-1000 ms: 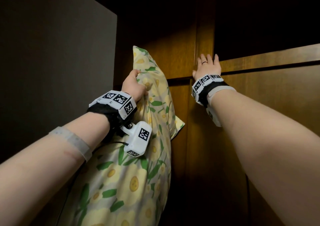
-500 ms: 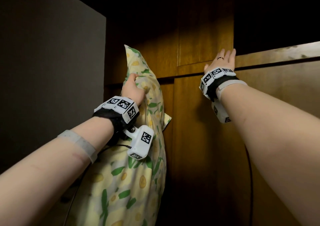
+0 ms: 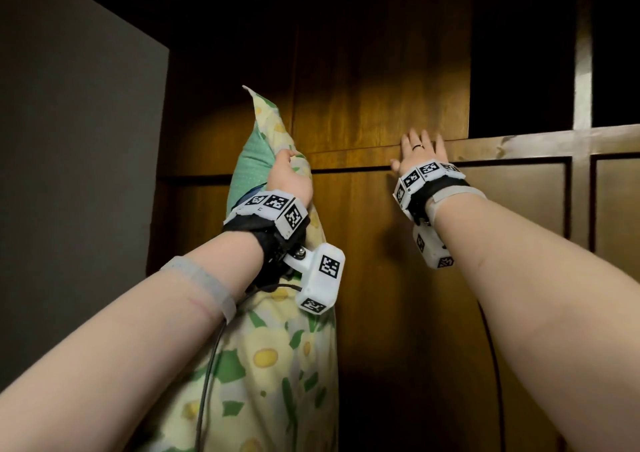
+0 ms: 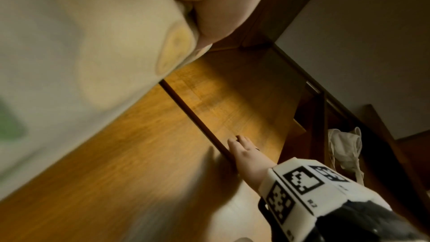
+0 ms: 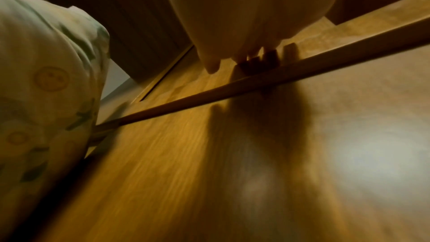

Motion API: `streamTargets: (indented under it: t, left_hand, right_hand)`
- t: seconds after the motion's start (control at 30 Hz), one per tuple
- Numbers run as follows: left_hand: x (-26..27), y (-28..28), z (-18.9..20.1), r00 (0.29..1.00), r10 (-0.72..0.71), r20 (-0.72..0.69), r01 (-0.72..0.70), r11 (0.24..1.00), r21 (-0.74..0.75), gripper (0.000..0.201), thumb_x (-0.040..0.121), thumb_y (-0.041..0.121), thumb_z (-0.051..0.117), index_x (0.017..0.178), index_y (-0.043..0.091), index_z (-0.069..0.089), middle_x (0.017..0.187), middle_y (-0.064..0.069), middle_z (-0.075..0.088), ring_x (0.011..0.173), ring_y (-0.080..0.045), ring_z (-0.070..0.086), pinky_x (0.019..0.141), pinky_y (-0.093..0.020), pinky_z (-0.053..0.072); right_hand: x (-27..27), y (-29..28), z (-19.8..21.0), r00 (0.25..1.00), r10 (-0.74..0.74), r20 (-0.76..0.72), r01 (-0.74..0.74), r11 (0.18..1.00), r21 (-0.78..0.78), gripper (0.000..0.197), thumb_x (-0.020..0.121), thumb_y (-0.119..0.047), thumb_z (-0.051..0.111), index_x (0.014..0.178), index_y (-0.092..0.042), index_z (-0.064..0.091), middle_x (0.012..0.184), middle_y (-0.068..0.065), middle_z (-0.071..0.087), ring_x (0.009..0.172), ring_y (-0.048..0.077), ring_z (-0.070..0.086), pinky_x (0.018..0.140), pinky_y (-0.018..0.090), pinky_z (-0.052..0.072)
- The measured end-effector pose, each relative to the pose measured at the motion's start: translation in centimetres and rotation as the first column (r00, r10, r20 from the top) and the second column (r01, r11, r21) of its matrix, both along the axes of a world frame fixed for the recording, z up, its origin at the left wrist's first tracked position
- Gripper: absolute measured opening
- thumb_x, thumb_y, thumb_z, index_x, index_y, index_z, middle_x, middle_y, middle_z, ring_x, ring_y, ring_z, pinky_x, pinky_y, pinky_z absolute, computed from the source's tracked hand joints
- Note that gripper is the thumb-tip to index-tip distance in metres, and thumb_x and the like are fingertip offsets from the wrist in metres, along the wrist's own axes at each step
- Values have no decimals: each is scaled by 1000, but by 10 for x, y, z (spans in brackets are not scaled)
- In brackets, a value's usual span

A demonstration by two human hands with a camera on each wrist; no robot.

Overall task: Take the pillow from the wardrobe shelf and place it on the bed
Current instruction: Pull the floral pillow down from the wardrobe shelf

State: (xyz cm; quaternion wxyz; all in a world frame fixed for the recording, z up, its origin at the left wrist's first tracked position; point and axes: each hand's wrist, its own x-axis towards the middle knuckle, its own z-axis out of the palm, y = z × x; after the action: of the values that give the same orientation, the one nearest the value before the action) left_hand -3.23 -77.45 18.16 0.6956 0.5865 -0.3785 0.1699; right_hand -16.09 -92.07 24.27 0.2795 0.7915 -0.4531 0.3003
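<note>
gripping the floral pillow [image 3: 277, 365] near its top, the left hand [image 3: 289, 178] could lose it; flat, unclenched right hand [image 3: 419, 155] pushing the wardrobe door [image 3: 381, 105] might pinch fabric

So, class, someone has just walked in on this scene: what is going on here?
A person stands facing a wooden wardrobe. Their left hand grips a floral pillow near its top, and the pillow hangs down in front of the wardrobe, already off the shelf. Their right hand lies flat, fingers straight, against a wooden door panel of the upper section. No bed is in view, so the pillow is not yet placed.
</note>
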Motion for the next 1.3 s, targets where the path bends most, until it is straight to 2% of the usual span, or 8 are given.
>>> streamTargets:
  t: [0.2,0.37,0.57,0.67,0.8,1.0,1.17,1.3]
  left_hand:
    - [-31,-10,3,998,17,-67,-17,1000,-3,41,90,-1,39,128,14,45,113,-22,62,90,-35,64,66,-38,52]
    - [-43,-23,7,996,17,-91,-22,998,-53,33,94,7,40,126,11,47,106,-22,63,52,-10,42,45,-18,32]
    - [-46,-23,6,993,47,-112,-52,998,-43,32,95,9,39,125,10,48,114,-24,62,80,-21,51,61,-29,39]
    - [-47,-22,3,992,53,-111,-60,997,-57,32,94,10,39,125,10,48,114,-24,62,78,-22,50,67,-27,39]
    - [-50,-24,-1,995,65,-81,-68,997,-38,34,94,8,39,126,10,47,113,-24,62,64,-20,52,51,-24,39]
    - [-51,-17,-7,994,79,-81,-80,997,-13,34,94,7,40,127,11,46,115,-23,62,81,-27,55,68,-28,42]
    - [-50,4,-22,995,59,-80,-58,998,8,40,89,1,38,126,14,47,108,-26,62,83,-34,62,68,-37,49]
    - [-46,39,-48,994,25,-108,-26,1000,-7,42,81,-2,42,118,15,53,89,-17,64,63,-26,56,58,-38,50]
  right_hand:
    - [-36,-2,6,1000,-27,-9,27,1000,12,62,100,-46,18,151,-11,11,161,5,6,149,25,7,120,44,-2]
    - [-68,-4,16,1000,-24,16,23,996,81,62,100,-49,16,151,-13,17,161,2,10,148,28,10,119,45,-3]
    - [-93,-8,8,995,-94,28,91,993,77,67,99,-50,18,151,-9,10,161,7,6,149,28,8,119,44,-3]
    - [-105,-10,7,993,-107,56,103,993,57,62,100,-44,17,152,-9,10,161,7,6,149,29,8,120,44,-4]
    - [-115,-8,4,993,-101,65,98,994,45,59,101,-41,15,152,-11,13,161,4,9,148,29,9,120,45,-3]
    - [-102,2,-21,959,72,273,-83,996,29,61,100,-34,30,151,-5,11,161,10,5,149,27,3,122,44,3]
    - [-60,46,-80,627,605,490,-706,708,30,39,94,-10,42,132,-17,49,158,0,21,140,26,32,112,34,33]
    - [-16,68,-135,540,500,677,-837,403,370,42,99,-22,42,140,-15,39,153,10,32,135,26,39,104,32,36]
